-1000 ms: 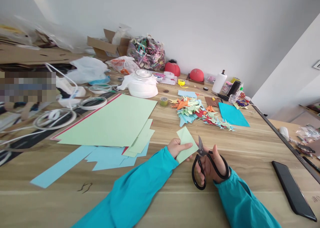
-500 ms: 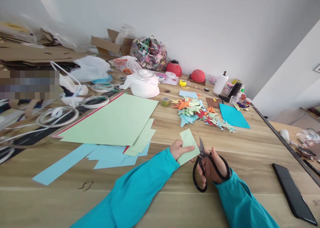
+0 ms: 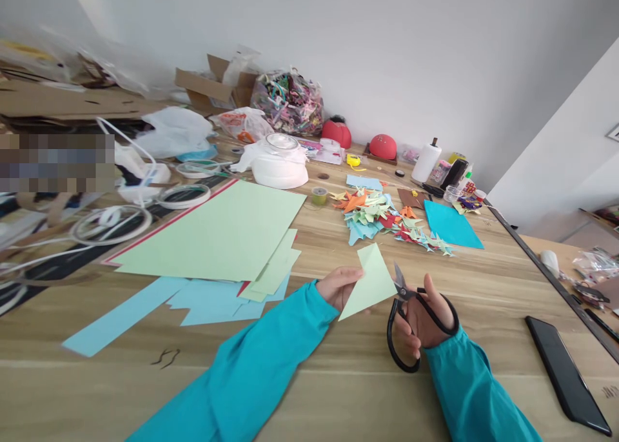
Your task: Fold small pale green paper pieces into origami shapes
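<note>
My left hand (image 3: 341,286) pinches a pale green piece of paper (image 3: 372,282) by its left edge. The piece looks roughly triangular, its point toward me. In my right hand (image 3: 422,319) are black-handled scissors (image 3: 402,291), fingers through the loops and thumb raised. Their blades point up and away, close to the paper's right corner; I cannot tell whether they touch it. Beyond the hands lies a heap of folded paper shapes (image 3: 382,213) in orange, green, blue and red.
Large green sheets (image 3: 217,232) lie at left over blue paper strips (image 3: 126,316). A black phone (image 3: 568,374) rests at right. A turquoise sheet (image 3: 452,224), a tape roll (image 3: 319,195) and a white bundle (image 3: 279,170) stand farther back. Cables (image 3: 111,226) coil at far left.
The right hand and scissors have shifted slightly right. The green paper has turned and opened out into a wider triangular outline, and my left thumb has slid back to its edge.
</note>
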The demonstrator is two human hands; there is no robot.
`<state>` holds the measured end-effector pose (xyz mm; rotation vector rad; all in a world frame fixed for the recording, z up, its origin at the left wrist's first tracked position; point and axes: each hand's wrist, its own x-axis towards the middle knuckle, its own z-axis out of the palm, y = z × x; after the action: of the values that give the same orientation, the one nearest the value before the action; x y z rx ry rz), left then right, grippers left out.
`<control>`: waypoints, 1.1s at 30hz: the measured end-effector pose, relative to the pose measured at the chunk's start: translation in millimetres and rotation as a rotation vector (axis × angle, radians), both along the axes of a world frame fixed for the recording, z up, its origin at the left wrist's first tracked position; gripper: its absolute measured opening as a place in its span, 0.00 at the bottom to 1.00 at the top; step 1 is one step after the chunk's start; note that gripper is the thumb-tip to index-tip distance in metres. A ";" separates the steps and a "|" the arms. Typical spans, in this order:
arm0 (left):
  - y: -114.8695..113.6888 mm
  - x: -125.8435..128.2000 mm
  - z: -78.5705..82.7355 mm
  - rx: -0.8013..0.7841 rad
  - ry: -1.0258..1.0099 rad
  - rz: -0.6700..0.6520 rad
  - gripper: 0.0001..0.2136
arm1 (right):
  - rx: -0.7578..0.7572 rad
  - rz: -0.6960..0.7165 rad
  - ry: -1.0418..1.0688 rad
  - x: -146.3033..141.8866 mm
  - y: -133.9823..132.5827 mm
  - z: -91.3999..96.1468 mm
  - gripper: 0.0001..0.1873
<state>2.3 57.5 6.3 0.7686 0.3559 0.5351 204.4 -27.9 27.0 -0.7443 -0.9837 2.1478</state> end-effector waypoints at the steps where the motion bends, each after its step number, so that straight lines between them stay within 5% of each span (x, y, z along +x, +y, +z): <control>1: -0.6 0.0 -0.9 0.001 0.004 -0.014 0.19 | -0.004 0.020 -0.008 -0.2 0.2 -0.1 0.42; 9: -2.6 12.4 -12.5 0.083 0.194 0.234 0.17 | -0.011 0.083 -0.036 -5.4 1.7 -5.4 0.41; 24: 3.6 12.5 -15.7 0.057 0.207 0.284 0.19 | 0.017 -0.043 0.023 -10.0 2.9 -4.8 0.43; 33: 3.1 10.7 -18.6 0.086 0.203 0.256 0.17 | 0.008 0.005 0.075 -7.6 2.0 -6.3 0.40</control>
<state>13.0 60.6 -12.4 0.8689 0.6278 0.7188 196.8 -25.9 20.7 -0.6536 -0.9556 2.1585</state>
